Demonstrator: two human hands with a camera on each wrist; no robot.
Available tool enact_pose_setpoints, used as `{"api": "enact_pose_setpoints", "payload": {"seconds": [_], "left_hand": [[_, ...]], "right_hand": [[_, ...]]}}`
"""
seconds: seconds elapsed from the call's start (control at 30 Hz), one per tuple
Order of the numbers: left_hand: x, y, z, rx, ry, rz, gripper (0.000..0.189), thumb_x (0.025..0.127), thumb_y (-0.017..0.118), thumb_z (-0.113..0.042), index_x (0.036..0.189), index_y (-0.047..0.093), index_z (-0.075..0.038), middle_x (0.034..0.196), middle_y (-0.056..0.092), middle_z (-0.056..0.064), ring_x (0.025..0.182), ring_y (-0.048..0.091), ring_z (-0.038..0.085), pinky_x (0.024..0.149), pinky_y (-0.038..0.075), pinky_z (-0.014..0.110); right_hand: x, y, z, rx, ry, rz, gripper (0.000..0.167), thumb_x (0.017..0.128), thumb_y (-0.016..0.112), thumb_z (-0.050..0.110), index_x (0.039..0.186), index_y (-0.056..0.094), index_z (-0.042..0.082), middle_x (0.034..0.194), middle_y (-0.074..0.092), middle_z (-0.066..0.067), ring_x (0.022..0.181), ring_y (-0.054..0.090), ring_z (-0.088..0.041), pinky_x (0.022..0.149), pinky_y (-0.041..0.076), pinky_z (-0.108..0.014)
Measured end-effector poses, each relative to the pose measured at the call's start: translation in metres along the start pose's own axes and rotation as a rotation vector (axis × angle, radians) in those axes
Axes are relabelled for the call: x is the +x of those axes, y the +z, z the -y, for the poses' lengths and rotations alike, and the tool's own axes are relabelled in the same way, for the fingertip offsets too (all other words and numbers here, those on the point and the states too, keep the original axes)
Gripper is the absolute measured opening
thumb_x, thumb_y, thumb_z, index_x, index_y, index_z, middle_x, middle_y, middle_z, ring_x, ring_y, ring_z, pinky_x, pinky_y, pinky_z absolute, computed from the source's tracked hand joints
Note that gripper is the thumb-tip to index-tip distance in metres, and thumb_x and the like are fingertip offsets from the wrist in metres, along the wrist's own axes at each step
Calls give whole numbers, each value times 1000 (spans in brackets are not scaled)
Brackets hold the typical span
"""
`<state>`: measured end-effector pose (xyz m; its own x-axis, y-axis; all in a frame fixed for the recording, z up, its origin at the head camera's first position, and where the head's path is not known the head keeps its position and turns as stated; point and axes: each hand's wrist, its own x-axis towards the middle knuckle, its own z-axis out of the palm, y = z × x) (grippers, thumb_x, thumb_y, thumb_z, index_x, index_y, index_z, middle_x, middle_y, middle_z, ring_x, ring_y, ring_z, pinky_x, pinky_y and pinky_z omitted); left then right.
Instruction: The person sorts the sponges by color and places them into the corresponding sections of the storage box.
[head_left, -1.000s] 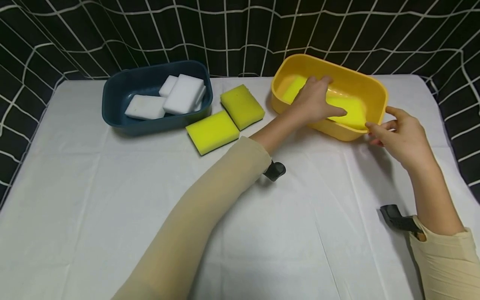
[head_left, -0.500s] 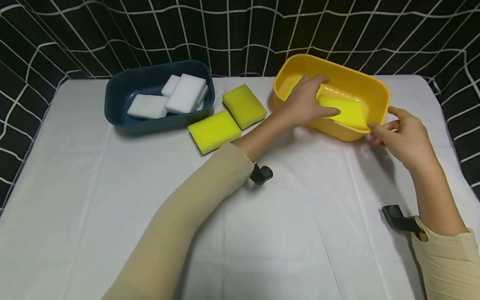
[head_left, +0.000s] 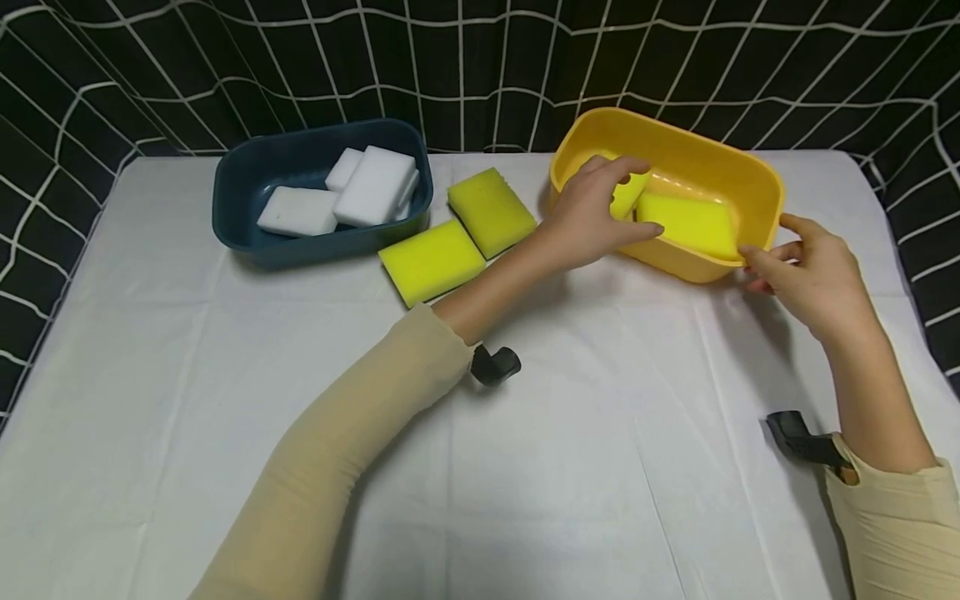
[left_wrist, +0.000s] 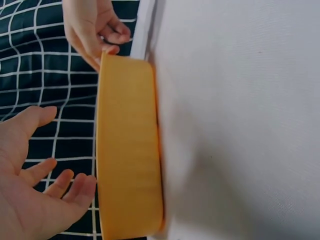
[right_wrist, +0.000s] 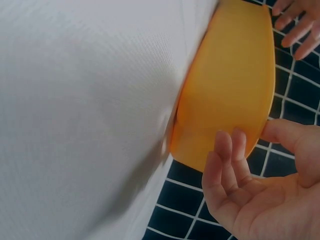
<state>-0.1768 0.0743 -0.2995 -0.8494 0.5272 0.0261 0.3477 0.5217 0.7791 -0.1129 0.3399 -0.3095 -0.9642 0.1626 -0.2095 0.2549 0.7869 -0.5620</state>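
Note:
Two yellow sponges lie in the yellow tub [head_left: 705, 154]; the right sponge [head_left: 688, 225] lies flat, while my left hand partly hides the left sponge [head_left: 628, 190]. My left hand [head_left: 588, 208] hovers over the tub's left front rim, fingers spread and thumb out, holding nothing. In the left wrist view, that hand [left_wrist: 42, 185] is beside the tub's wall [left_wrist: 130, 145]. My right hand [head_left: 813, 275] holds the tub's front right corner, thumb at the rim and fingers against the outside, as the right wrist view shows for the hand [right_wrist: 265, 190].
A dark blue tub [head_left: 255, 150] at the back left contains several white foam blocks [head_left: 375, 185]. Two more yellow sponges, one in front [head_left: 433, 262] and one behind [head_left: 491, 212], lie between the tubs on the white cloth [head_left: 562, 475]. Dark checked fabric [head_left: 480, 67] rises behind.
My left hand has drawn back left and toward me, out from over the tub's middle, uncovering more of the sponges. My right hand stays at the corner.

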Motion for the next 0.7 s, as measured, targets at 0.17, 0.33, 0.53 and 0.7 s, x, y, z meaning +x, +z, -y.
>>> {"api": "enact_pose_setpoints", "payload": {"seconds": [0.17, 0.33, 0.53, 0.7], "left_hand": [[-11, -6, 3, -10, -9, -13, 71, 96, 79, -31, 157, 48, -11, 149, 52, 8, 129, 51, 17, 98, 41, 16], [-22, -14, 8, -24, 4, -23, 72, 95, 80, -30, 156, 49, -9, 148, 52, 10, 134, 50, 21, 101, 41, 17], [-33, -21, 16, -19, 1, -40, 71, 94, 81, -30, 154, 50, -9, 148, 53, 11, 134, 51, 21, 104, 43, 18], [-44, -29, 20, -19, -25, -31, 70, 94, 83, -30, 153, 51, -9, 145, 53, 11, 132, 51, 23, 106, 45, 20]], "right_hand": [[0, 0, -1, 3, -4, 1, 79, 109, 56, 32, 164, 17, -8, 78, 61, 13, 63, 57, 1, 59, 44, -11], [0, 0, -1, 5, -3, 0, 79, 109, 56, 32, 164, 17, -8, 78, 62, 12, 63, 57, 1, 59, 45, -10], [1, 0, -2, 10, -8, -1, 79, 109, 56, 32, 164, 17, -8, 77, 61, 14, 63, 57, 1, 60, 45, -10], [0, 0, -1, 10, -2, -1, 79, 109, 55, 33, 164, 16, -8, 78, 61, 14, 64, 57, 1, 60, 44, -10]]}}
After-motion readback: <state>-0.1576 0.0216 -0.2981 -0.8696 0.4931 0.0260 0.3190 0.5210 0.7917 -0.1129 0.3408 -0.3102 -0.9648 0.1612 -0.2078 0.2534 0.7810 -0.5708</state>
